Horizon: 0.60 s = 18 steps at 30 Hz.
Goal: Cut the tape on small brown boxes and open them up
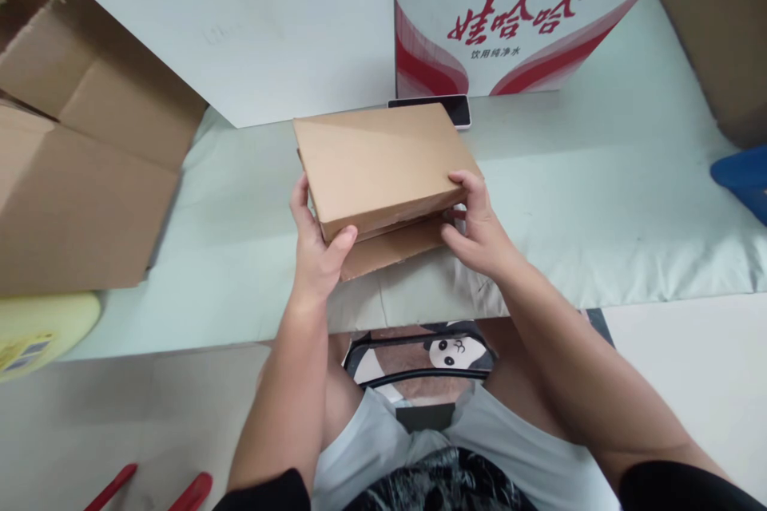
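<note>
A small brown cardboard box (383,164) is tilted over the front part of the covered table, with one flap (392,249) sticking out on the side facing me. My left hand (320,243) grips its left near corner, thumb on the near edge and fingers along the left side. At the right near corner, my right hand (479,223) holds the box with the index finger on top; its thumb is by the flap. The inside of the box is hidden.
Behind the box lies a phone-like device (459,110). Large white cartons (252,32) and a red-printed carton (509,32) stand at the back. Open brown cartons (77,200) and a yellow container (48,331) are at left. A blue object (746,180) sits at the right edge.
</note>
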{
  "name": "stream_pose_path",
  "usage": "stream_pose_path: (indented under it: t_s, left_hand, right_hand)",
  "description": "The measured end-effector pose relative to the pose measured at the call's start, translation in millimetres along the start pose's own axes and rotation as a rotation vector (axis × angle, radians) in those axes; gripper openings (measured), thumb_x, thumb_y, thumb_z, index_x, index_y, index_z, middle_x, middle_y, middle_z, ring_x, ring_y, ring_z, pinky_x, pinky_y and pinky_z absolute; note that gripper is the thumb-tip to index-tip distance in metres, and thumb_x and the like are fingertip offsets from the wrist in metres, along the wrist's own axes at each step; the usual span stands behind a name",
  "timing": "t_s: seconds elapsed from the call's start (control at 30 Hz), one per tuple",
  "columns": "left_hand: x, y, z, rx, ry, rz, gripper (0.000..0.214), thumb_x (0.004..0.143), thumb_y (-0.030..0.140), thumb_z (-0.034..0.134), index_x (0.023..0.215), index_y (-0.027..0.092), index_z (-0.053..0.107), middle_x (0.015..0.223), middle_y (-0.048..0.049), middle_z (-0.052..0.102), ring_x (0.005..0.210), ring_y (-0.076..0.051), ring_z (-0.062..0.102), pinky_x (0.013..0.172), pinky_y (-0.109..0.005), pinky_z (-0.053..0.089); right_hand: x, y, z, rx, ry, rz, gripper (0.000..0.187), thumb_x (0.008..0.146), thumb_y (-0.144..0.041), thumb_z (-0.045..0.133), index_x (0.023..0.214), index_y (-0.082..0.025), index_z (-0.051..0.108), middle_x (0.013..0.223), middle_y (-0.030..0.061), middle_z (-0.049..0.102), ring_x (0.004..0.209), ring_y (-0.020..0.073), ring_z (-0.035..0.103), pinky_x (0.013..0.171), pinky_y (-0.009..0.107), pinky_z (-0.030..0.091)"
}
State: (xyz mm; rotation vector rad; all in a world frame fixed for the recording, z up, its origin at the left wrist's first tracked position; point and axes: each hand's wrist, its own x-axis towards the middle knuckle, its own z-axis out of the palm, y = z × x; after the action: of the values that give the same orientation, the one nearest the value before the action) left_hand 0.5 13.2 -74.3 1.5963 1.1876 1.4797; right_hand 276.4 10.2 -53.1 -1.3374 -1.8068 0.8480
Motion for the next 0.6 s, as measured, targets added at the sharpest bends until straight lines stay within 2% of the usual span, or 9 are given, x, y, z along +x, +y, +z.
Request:
stream_pose_path:
  t_s: [0.17, 0.47, 0.6]
  left_hand:
    - [-0.8, 1.3, -0.6, -0.005, 0.0, 0.012, 0.087, 0.08, 0.064, 0.078, 0.154, 0.042, 0.037, 0.162, -0.0068, 0.043, 0.146, -0.034, 0.049, 0.121, -0.057, 0.043]
    - [-1.1, 2.4, 1.1, -0.022, 0.05, 0.013, 0.085, 0.076, 0.065, 0.08, 0.149, 0.044, 0.044, 0.155, -0.0054, 0.048, 0.147, -0.035, 0.047, 0.124, -0.059, 0.038]
    - [-2.9, 3.7, 0.4, 0.009, 0.029, 0.018, 0.085, 0.078, 0.063, 0.079, 0.151, 0.044, 0.041, 0.159, -0.0059, 0.044, 0.146, -0.035, 0.048, 0.124, -0.058, 0.038]
  right_hand:
    - [-1.1, -0.8, 2.4, -0.009, 0.014, 0.011, 0.079, 0.075, -0.015, 0.056, 0.146, -0.034, 0.026, 0.147, 0.0129, 0.029, 0.133, 0.0332, 0.044, 0.099, 0.055, 0.056]
    - [-2.3, -2.5, 7.2, -0.021, 0.065, -0.015, 0.081, 0.073, -0.013, 0.056, 0.146, -0.035, 0.027, 0.147, 0.0116, 0.032, 0.132, 0.0323, 0.045, 0.102, 0.055, 0.055]
    - [-2.3, -1.4, 6.0, -0.022, 0.058, -0.005, 0.08, 0.074, -0.015, 0.056, 0.145, -0.034, 0.027, 0.15, 0.012, 0.03, 0.132, 0.0327, 0.045, 0.099, 0.054, 0.056]
